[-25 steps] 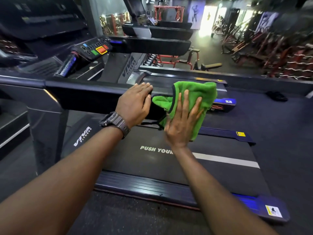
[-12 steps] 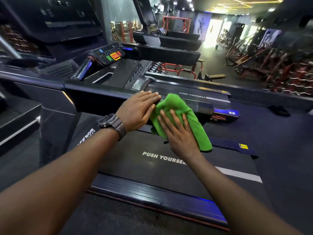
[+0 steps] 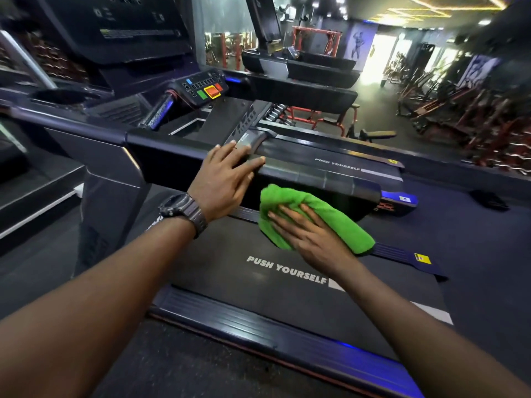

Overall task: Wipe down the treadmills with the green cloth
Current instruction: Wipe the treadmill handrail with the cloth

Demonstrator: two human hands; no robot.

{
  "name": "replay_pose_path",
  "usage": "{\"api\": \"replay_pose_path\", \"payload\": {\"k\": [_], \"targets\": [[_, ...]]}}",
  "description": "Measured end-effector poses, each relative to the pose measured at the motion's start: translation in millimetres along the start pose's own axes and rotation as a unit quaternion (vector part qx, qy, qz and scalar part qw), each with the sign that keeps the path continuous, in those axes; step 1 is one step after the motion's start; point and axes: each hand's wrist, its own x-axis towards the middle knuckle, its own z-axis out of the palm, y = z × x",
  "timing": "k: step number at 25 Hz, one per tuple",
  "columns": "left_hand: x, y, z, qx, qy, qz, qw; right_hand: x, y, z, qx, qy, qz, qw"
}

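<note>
A black treadmill stands in front of me, its side handrail (image 3: 316,179) running left to right at mid-frame. My left hand (image 3: 227,176), with a dark watch on the wrist, lies flat on top of that rail, fingers spread. The green cloth (image 3: 330,222) is bunched against the rail's near side face, below its top edge. My right hand (image 3: 307,239) presses flat on the cloth with the fingers pointing left. Under both hands lies the belt (image 3: 258,294), printed "PUSH YOURSELF".
The console (image 3: 205,87) with green, orange and red buttons sits up left, beside a cup holder (image 3: 63,96). A second treadmill (image 3: 339,163) lies just behind the rail, another beyond it. Red weight benches and racks (image 3: 459,116) fill the right background. Dark floor surrounds the deck.
My right hand has dragged the cloth down from the rail's top to its near side and slightly right. My left hand stayed on the rail. The view tilted upward a little.
</note>
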Motion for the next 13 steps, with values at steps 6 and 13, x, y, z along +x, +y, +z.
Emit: {"api": "replay_pose_path", "payload": {"k": [6, 13], "targets": [[-7, -21, -2, -0.016, -0.003, -0.014, 1.000, 72, -14, -22, 0.038, 0.075, 0.126, 0.988], [-21, -49, -5, -0.016, 0.011, -0.061, 0.998, 58, 2, -5, 0.007, 0.062, -0.029, 0.998]]}}
